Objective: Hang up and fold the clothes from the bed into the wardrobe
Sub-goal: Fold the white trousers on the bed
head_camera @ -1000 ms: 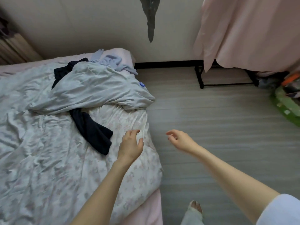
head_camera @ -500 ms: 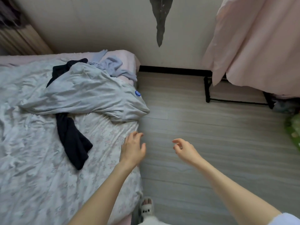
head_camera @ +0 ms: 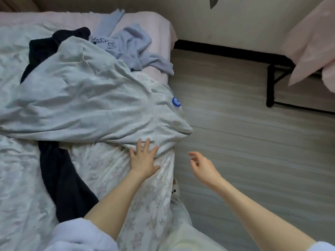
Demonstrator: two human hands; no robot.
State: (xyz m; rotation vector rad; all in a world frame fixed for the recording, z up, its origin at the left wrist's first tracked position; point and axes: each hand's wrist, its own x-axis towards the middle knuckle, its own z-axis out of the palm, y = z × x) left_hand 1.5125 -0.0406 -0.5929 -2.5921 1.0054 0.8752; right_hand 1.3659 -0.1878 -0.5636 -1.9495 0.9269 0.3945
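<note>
The big pale grey garment (head_camera: pixel 87 98) is soft, matt cloth, full of wrinkles. The dark navy garment (head_camera: pixel 63 180) looks thicker and fuzzy. The light blue top (head_camera: pixel 134 46) is soft knit. The bed sheet (head_camera: pixel 112 171) is thin flowery cloth. The floor (head_camera: pixel 244 142) looks like smooth wood planks.

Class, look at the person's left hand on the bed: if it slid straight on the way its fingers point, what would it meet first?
The left hand points up the bed; its fingertips already reach the lower edge of the pale grey garment, so it would likely meet that first.
</note>
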